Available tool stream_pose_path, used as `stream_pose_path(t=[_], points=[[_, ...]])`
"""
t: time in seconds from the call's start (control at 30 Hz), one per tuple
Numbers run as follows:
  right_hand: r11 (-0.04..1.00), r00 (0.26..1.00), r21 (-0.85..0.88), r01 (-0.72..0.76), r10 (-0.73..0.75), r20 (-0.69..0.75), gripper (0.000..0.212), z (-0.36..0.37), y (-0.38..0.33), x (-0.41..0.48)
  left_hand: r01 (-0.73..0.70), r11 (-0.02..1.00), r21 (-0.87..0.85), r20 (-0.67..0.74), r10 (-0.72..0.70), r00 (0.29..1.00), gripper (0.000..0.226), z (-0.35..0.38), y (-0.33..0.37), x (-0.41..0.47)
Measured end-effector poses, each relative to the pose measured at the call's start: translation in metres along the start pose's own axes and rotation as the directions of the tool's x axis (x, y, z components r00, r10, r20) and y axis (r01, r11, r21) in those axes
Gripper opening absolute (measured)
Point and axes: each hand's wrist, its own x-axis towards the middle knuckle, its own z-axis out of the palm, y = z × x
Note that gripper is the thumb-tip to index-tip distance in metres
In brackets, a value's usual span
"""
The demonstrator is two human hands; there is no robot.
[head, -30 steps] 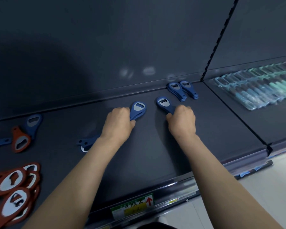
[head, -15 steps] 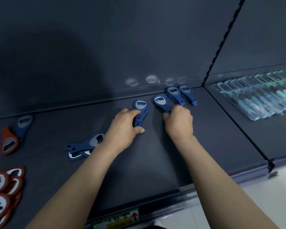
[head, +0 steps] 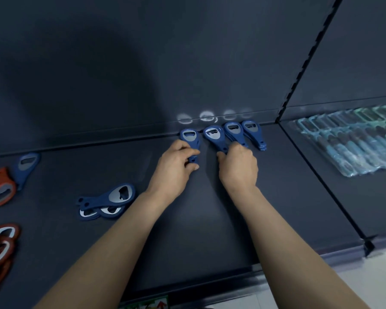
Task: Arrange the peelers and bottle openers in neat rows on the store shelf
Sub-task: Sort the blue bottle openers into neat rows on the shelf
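Blue bottle openers stand in a row against the back of the dark shelf (head: 210, 219). My left hand (head: 175, 169) grips the handle of the leftmost blue opener (head: 189, 137). Just to its right, my right hand (head: 237, 166) pinches the handle of the second blue opener (head: 214, 134). Two more small stacks of blue openers (head: 243, 132) lie at the right end of that row. A loose pile of blue openers (head: 112, 199) rests left of my left forearm.
Red openers (head: 0, 246) are heaped at the lower left. A red opener (head: 2, 190) and a blue one (head: 27, 163) lie farther back on the left. Packaged teal peelers (head: 352, 143) fill the neighbouring shelf bay on the right, beyond an upright divider (head: 303, 63).
Both hands have pushed their blue openers back toward the shelf's rear wall, into line beside the two stacks on the right. The camera has tilted up and nearer.
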Motion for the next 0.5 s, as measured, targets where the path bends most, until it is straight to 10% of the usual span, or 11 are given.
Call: stream_pose_path(t=[0.5], points=[[0.998, 0.999, -0.028, 0.047, -0.047, 0.022, 0.026, -0.002, 0.007, 0.002, -0.083, 0.996, 0.023, -0.152, 0.086, 0.985, 0.025, 0.020, -0.001, 0.014]])
